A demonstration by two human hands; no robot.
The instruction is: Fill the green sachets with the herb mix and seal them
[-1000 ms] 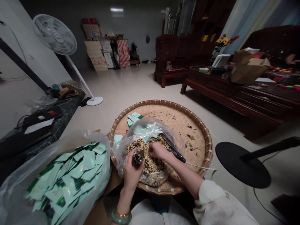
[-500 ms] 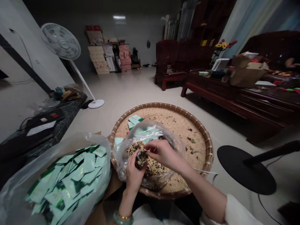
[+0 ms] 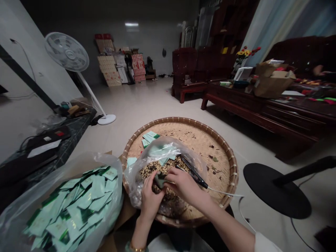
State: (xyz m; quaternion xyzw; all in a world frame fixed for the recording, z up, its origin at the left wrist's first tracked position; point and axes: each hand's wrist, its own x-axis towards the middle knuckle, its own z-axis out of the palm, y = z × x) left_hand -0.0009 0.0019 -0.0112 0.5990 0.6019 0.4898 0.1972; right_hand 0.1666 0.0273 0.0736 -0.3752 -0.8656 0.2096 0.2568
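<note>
Your left hand [image 3: 150, 198] grips the green packet [image 3: 160, 180], your right hand [image 3: 185, 187] pinching its edge; hold it steady over the grains [image 3: 160, 168].

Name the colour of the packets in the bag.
The packets are pale green with dark green edges; head view.

Green packet [image 3: 159, 180] between left hand [image 3: 150, 198], right hand [image 3: 185, 187]

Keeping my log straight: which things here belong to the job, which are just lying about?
Job: left hand, right hand, green sachet, bagged dry mix, corded black tool, woven bamboo tray, bag of pale green sachets.
Lying about: standing fan, stacked cartons.
</note>
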